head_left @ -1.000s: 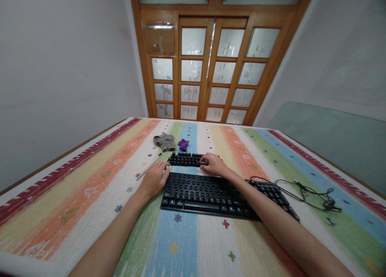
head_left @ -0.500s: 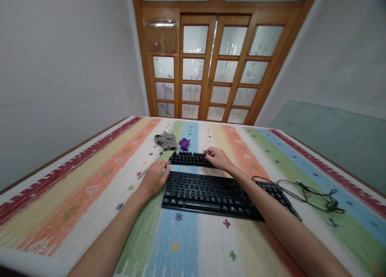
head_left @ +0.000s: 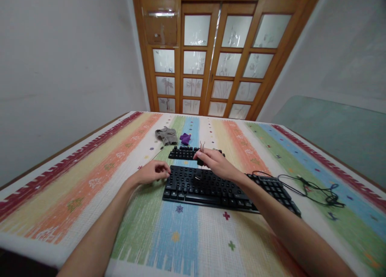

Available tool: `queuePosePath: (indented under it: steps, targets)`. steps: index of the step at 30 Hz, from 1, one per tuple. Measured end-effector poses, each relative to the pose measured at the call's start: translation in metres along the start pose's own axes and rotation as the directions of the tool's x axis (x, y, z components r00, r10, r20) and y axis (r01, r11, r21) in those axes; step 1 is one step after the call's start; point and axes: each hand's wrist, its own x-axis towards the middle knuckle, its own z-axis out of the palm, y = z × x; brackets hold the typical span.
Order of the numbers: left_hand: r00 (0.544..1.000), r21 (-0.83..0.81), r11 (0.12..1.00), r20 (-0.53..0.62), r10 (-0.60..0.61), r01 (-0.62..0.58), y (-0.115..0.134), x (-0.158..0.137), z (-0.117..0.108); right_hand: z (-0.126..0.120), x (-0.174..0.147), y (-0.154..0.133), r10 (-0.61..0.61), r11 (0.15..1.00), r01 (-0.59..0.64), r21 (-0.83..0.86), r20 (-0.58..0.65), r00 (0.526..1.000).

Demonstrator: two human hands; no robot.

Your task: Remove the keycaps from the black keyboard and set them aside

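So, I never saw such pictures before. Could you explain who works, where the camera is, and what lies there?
No machine works here: a person's two bare hands do, seen from a camera worn on the head. On the striped multicoloured tablecloth lies a black plastic keyboard, with a thin black cable at its right. Beyond it are rows of black keycaps, a crumpled grey cloth, a small purple cloth and a thin white stick with a dark tip. The right hand holds a small dark tool with two thin prongs. The left hand is by the keyboard's far left corner.
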Motion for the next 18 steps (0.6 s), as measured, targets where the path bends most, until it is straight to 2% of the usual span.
queuePosePath:
  steps: [5,8,10,15,18]
  targets:
    - [0.984,-0.067,0.997,0.176,-0.019,0.031,0.003,-0.005,-0.003,0.024,-0.003,-0.013,-0.105,0.994,0.104,0.022,0.05,0.993]
    - [0.974,-0.056,0.998,0.226,-0.027,0.041,0.002,-0.006,-0.002,0.032,-0.001,-0.019,-0.172,0.984,0.171,-0.047,-0.011,0.985]
    - [0.972,-0.025,0.999,0.232,-0.028,0.035,0.001,-0.006,-0.002,0.036,0.0,-0.022,-0.196,0.976,0.195,-0.1,-0.002,0.981]
    - [0.979,-0.002,1.0,0.202,-0.015,0.016,-0.001,-0.006,0.0,0.051,-0.001,-0.023,-0.169,0.932,0.242,-0.269,0.266,0.949]
    - [0.978,-0.001,1.0,0.207,-0.019,0.02,0.0,-0.007,0.001,0.064,-0.002,-0.023,-0.134,0.885,0.265,-0.383,0.336,0.932]
